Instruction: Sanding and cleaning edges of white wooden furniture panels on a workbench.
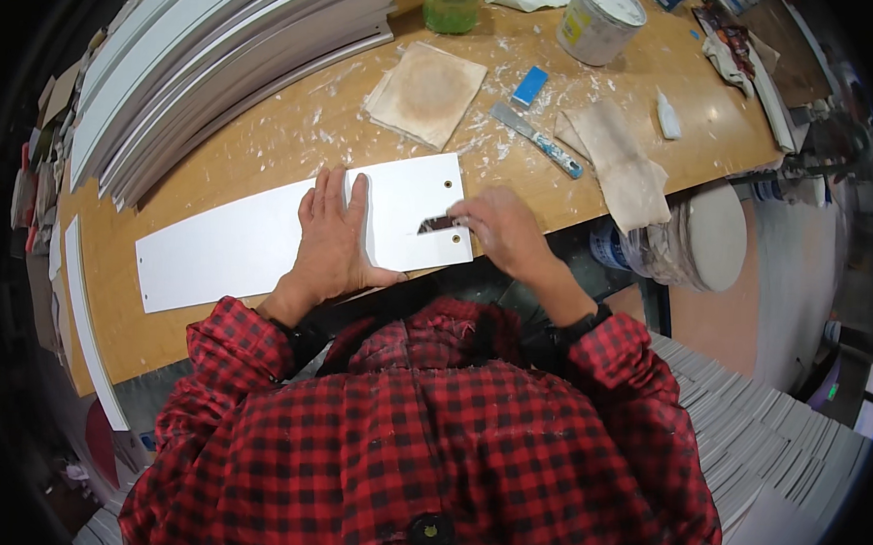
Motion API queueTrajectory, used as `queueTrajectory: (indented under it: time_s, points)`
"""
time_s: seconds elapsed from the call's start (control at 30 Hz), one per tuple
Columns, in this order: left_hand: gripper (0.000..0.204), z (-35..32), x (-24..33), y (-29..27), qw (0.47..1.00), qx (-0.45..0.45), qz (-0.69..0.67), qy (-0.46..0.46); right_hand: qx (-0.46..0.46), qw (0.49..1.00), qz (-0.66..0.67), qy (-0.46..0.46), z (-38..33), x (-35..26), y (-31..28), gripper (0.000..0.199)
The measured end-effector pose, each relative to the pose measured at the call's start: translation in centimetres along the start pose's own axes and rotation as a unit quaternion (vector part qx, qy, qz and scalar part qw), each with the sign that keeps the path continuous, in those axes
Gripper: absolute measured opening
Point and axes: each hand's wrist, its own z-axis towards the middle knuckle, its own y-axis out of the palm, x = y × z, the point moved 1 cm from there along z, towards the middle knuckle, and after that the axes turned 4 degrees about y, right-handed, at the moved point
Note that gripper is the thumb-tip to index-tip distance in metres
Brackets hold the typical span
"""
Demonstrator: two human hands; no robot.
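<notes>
A long white board [226, 247] with small brass-coloured holes at its right end lies on the wooden workbench, along the near edge. My left hand [330, 232] rests on the board with its fingers stretched and its thumb out toward the near edge. At the right end my right hand [508, 232] pinches a small dark blade [435, 225]. The blade touches or hovers just over the white face between two of the holes; I cannot tell which. Its grip end is hidden by my fingers, which are slightly blurred.
Stacked white panels [240, 60] fill the back left. Beyond the board lie a folded cloth [431, 95], a blue block [530, 86], a putty knife [537, 140], a rag [615, 168] and a small white bottle [668, 115]. A white tub [599, 26] and green-liquid jug [451, 5] stand farther back.
</notes>
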Motion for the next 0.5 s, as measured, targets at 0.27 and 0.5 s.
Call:
queueTrajectory:
  time_s: [0.27,0.5]
  points:
    - [0.120,0.5,0.4,0.1,1.000,0.013,-0.015,0.002,0.097,0.983,-0.038,0.152,-3.3,-3.7,0.3,0.014]
    - [0.121,0.7,0.0,0.3,1.000,0.004,-0.024,0.000,0.190,0.954,-0.055,0.224,-4.9,-7.0,2.4,0.016]
